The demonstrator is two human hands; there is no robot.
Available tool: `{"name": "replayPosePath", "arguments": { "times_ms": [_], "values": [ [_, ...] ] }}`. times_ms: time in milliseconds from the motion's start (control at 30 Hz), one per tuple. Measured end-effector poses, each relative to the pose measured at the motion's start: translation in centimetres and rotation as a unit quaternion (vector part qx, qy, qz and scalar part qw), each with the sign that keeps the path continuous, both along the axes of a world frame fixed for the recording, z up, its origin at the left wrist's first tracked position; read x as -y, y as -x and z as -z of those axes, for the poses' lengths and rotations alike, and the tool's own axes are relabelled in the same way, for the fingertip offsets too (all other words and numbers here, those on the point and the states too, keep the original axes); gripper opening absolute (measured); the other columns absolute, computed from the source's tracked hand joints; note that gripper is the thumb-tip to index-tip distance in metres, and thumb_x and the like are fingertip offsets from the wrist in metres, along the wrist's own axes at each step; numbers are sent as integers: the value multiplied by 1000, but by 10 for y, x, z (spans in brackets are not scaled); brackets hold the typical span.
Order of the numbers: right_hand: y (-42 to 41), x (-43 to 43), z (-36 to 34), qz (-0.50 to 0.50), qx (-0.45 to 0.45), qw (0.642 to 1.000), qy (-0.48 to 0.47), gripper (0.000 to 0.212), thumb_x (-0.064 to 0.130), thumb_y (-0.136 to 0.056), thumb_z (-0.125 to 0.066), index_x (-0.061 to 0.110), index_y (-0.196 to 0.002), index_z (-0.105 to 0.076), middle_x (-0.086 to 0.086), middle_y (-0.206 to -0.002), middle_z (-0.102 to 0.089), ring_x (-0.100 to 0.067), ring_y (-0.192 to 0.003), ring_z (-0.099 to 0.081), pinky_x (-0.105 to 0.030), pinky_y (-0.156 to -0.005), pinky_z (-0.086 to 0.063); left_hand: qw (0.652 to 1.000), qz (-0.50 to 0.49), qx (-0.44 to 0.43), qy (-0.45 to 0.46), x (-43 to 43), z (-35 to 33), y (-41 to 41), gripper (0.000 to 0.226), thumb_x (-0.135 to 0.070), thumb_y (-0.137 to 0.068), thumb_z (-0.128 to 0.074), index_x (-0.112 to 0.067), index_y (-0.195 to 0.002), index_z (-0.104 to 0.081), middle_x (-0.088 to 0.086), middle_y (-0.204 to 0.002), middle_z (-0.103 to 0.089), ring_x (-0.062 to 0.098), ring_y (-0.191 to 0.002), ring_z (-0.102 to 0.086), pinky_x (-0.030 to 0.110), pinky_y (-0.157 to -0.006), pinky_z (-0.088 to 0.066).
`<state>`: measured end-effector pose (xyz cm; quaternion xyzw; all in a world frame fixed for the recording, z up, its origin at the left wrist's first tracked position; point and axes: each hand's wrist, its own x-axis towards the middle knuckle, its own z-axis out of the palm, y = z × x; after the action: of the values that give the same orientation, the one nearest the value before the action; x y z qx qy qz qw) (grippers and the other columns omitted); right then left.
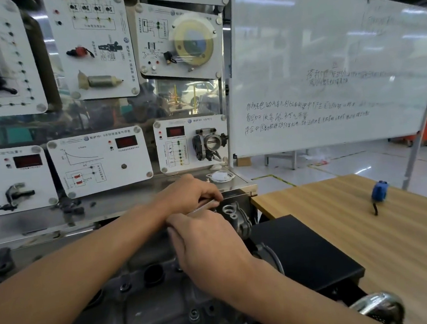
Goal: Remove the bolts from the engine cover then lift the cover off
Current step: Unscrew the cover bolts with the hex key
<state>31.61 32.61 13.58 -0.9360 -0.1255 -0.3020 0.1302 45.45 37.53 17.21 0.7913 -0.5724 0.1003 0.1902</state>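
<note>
Over the grey engine cover, left hand tight around silvery tool.

The engine cover lies in front, in the middle. Both hands are over its far end, the left hand behind the right hand, with a thin tool in the left one. Behind them is a shelf, with boards above it. The table is on the right, with a tape measure near its far edge. A whiteboard stands behind the table.
</note>
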Motion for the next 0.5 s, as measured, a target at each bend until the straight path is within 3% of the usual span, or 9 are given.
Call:
{"name": "replayPosePath", "arguments": {
  "times_ms": [267,500],
  "values": [
    [1,6,4,-17,14,999,-24,24,25,-98,-46,10,-86,-61,-9,-80,-62,-35,-74,-55,-48,-67,-45,997,-66,26,-18,-1,8,-10,19,-33,-92,-67,-22,-107,-71,2,-88,-71,11,-81,-52,34,-77,-48],
    [32,39,2,-5,16,1000,-11,23,31,-96,-50,18,-90,-68,2,-78,-66,-21,-71,-59,-41,-66,-49,996,-60,70,-7,-5,11,-6,16,-34,-93,-64,-29,-108,-69,-2,-95,-74,18,-90,-66,35,-77,-50]
  ]
}}
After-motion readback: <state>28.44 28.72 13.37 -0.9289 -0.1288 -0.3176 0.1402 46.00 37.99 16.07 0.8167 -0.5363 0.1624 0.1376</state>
